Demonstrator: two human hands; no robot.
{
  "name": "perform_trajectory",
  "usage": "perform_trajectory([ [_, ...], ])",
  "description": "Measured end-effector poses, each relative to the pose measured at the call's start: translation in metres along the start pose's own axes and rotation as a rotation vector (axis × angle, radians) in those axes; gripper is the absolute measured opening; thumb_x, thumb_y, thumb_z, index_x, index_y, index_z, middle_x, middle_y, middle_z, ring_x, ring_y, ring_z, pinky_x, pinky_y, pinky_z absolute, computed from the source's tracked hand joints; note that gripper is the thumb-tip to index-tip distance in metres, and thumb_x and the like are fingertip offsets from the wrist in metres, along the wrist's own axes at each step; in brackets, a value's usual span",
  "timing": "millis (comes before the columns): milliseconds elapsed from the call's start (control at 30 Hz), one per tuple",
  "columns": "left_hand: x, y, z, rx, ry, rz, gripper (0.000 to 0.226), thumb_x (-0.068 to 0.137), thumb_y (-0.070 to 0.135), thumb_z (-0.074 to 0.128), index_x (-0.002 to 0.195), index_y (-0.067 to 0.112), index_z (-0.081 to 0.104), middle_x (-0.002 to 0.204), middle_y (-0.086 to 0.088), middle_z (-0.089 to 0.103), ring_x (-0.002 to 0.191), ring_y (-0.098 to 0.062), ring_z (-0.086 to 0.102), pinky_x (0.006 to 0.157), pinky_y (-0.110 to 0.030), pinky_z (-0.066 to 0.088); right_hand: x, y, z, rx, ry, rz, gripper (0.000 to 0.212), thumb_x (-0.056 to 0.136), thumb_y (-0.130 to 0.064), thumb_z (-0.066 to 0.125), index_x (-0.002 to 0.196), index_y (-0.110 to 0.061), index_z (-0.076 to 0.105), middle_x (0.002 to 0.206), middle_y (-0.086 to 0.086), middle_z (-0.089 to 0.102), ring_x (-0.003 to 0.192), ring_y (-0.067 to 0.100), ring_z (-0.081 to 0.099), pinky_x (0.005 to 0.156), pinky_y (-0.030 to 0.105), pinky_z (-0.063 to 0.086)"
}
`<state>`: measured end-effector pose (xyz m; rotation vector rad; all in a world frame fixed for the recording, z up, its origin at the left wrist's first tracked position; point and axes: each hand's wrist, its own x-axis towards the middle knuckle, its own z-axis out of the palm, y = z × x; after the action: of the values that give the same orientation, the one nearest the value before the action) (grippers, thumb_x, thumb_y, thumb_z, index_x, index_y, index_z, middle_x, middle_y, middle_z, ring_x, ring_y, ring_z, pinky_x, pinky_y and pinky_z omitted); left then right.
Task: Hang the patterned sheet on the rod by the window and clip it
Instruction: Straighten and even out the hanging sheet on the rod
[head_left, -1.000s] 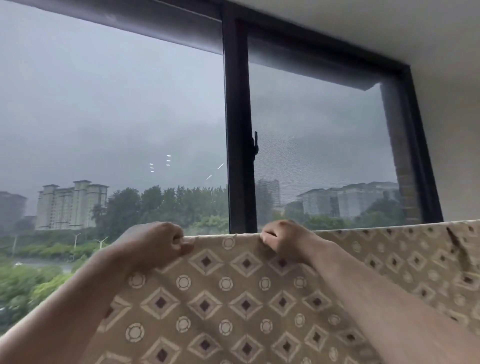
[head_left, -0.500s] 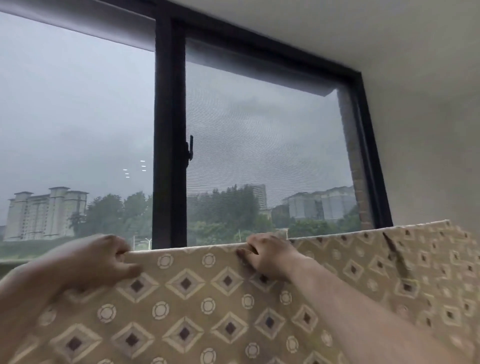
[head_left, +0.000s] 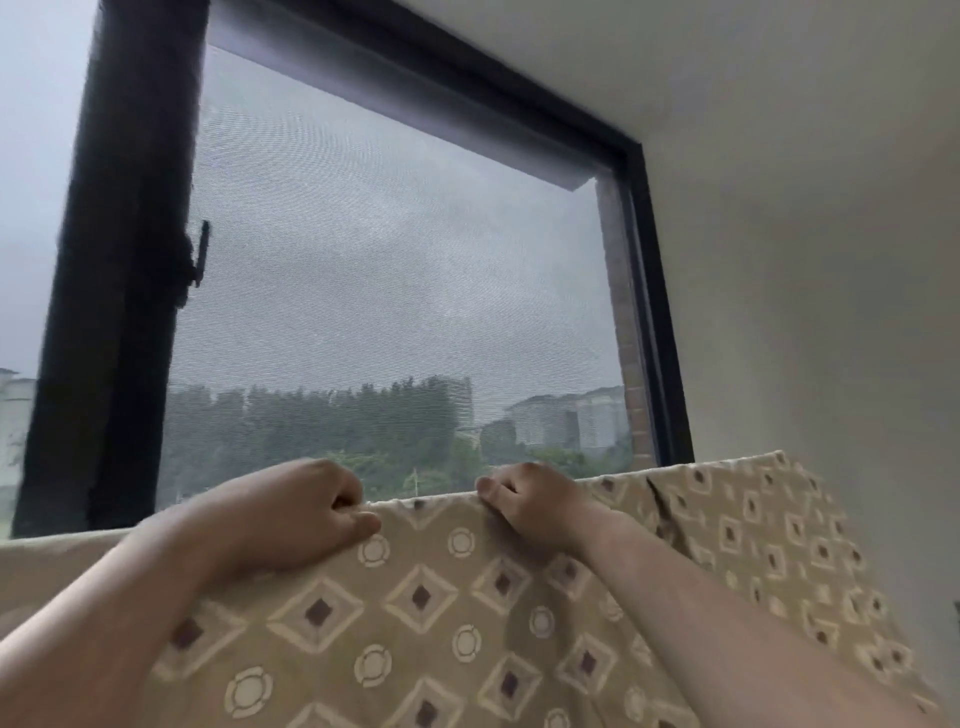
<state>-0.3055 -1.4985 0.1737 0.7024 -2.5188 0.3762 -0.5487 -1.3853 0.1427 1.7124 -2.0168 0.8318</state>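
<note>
The patterned sheet (head_left: 447, 613), tan with cream diamonds and rings, hangs folded along a straight top line across the lower view in front of the window. My left hand (head_left: 306, 512) is fisted on its top edge near the middle. My right hand (head_left: 530, 501) grips the same edge a short way to the right, fingers curled over it. The rod is hidden under the fold. No clip is in sight.
A dark window post (head_left: 124, 270) stands at the left, with a small latch (head_left: 200, 254) on it. The dark frame (head_left: 654, 312) borders the screened pane on the right. A pale wall (head_left: 810, 291) fills the right side beyond the sheet's end.
The view has swung to the right, so the window post now sits far left. Both hands have kept their grip on the sheet's top edge and shifted rightward along it.
</note>
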Motion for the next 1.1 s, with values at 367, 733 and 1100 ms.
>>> perform_trajectory([
  [367, 0.127, 0.177, 0.065, 0.112, 0.061, 0.065, 0.039, 0.087, 0.058, 0.045, 0.072, 0.023, 0.048, 0.074, 0.007, 0.052, 0.077, -0.014, 0.055, 0.066, -0.029, 0.042, -0.007, 0.198, -0.057, -0.122, 0.036, -0.077, 0.045, 0.102, -0.043, 0.032, 0.062, -0.026, 0.041, 0.068, -0.009, 0.046, 0.081, 0.021, 0.049, 0.075, 0.033, 0.033],
  [733, 0.218, 0.26, 0.112, 0.032, -0.005, -0.199, 0.055, 0.073, 0.077, 0.053, 0.059, 0.024, 0.056, 0.062, 0.012, 0.06, 0.061, -0.003, 0.056, 0.057, -0.026, 0.042, 0.017, 0.361, -0.082, -0.183, -0.022, -0.33, 0.052, 0.098, -0.06, 0.013, 0.069, -0.031, 0.045, 0.074, -0.011, 0.051, 0.078, 0.016, 0.053, 0.076, 0.038, 0.042],
  [1100, 0.218, 0.275, 0.127, 0.157, 0.061, -0.294, 0.054, 0.05, 0.09, 0.048, 0.078, 0.045, 0.059, 0.064, 0.019, 0.064, 0.065, 0.002, 0.06, 0.067, -0.027, 0.054, 0.012, 0.458, -0.102, -0.214, 0.073, -0.295, 0.049, 0.096, -0.062, 0.021, 0.069, -0.029, 0.045, 0.08, -0.009, 0.058, 0.08, 0.016, 0.057, 0.072, 0.035, 0.043],
])
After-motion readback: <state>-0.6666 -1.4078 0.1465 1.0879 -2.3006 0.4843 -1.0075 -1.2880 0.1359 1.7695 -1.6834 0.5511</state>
